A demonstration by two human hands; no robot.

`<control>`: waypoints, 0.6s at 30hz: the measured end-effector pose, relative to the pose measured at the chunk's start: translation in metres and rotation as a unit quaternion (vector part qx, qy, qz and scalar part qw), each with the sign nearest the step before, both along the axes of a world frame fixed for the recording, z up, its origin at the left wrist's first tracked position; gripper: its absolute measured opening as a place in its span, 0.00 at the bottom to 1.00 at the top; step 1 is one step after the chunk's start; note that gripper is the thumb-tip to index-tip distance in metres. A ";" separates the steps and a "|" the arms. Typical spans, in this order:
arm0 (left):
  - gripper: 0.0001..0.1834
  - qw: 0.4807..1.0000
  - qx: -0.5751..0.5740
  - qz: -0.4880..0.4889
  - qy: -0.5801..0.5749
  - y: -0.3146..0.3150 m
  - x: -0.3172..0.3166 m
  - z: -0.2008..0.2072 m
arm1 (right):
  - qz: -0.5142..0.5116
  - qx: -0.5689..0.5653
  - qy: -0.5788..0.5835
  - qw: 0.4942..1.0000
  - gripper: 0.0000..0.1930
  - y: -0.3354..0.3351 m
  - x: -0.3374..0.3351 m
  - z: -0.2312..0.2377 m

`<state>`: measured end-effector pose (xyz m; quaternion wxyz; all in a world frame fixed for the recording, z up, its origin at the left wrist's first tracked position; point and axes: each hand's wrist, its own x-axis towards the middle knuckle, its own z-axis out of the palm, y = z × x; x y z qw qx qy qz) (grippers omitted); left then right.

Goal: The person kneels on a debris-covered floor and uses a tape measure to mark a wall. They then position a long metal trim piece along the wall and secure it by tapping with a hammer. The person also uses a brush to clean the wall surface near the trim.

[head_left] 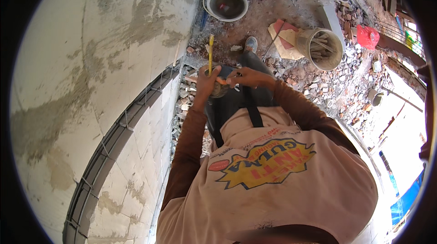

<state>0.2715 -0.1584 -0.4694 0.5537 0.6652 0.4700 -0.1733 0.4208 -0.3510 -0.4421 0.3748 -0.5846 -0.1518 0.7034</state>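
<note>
My left hand [207,82] is closed in front of my lap, its fingers around the lower end of a narrow yellow strip [210,50] that looks like a tape measure blade and points away from me. Close by on the right, my right hand [248,78] has its fingers pinched at an orange stick-like piece [221,80], which spans the gap between the hands. Just below the orange piece shows a greyish rounded thing [220,91], partly hidden by my fingers; its kind is unclear. Both hands are above my dark trousers.
A pale wall [132,21] with a groove holding metal bars [125,123] runs along my left. Ahead stand a bucket of murky water [209,5] and a bucket of wood offcuts [334,64]. Broken rubble [314,84] and a red plastic bag [366,37] lie to the right.
</note>
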 end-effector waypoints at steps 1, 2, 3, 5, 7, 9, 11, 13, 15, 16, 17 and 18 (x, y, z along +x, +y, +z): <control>0.39 1.000 0.020 0.022 -0.004 -0.011 0.009 -0.014 | 0.003 -0.011 -0.013 1.000 0.29 0.003 -0.004 -0.013; 0.39 0.998 0.047 0.044 0.000 -0.022 0.016 -0.027 | 0.003 -0.007 -0.030 1.000 0.30 0.005 -0.008 -0.028; 0.39 0.995 0.075 0.067 0.014 -0.032 0.023 -0.039 | -0.047 -0.005 -0.039 0.998 0.32 0.006 -0.015 -0.043; 0.39 0.997 0.029 0.076 -0.007 -0.049 0.032 -0.061 | -0.136 -0.010 -0.060 0.989 0.34 0.000 -0.027 -0.072; 0.39 0.996 -0.010 0.090 0.002 -0.057 0.035 -0.081 | -0.136 -0.011 -0.115 0.984 0.31 -0.016 -0.032 -0.093; 0.42 0.993 -0.035 0.112 -0.013 -0.057 0.036 -0.100 | -0.102 -0.055 -0.165 0.979 0.29 -0.026 -0.035 -0.110; 0.44 0.975 -0.034 0.212 -0.064 -0.050 0.040 -0.117 | -0.053 -0.109 -0.204 0.971 0.27 -0.034 -0.040 -0.118; 0.45 0.965 -0.012 0.221 -0.140 -0.038 0.044 -0.130 | -0.022 -0.084 -0.244 0.966 0.24 -0.036 -0.042 -0.124; 0.43 0.968 0.031 0.158 -0.192 -0.025 0.047 -0.141 | 0.026 -0.064 -0.305 0.950 0.24 -0.032 -0.042 -0.129; 0.40 0.978 -0.005 0.125 -0.166 -0.020 0.046 -0.146 | -0.007 -0.050 -0.300 0.953 0.24 -0.028 -0.041 -0.133; 0.38 0.985 -0.042 0.092 -0.139 -0.015 0.044 -0.152 | -0.040 -0.038 -0.294 0.954 0.24 -0.024 -0.040 -0.137; 0.36 0.989 -0.080 0.059 -0.112 -0.013 0.041 -0.160 | -0.064 -0.034 -0.287 0.955 0.23 -0.021 -0.038 -0.142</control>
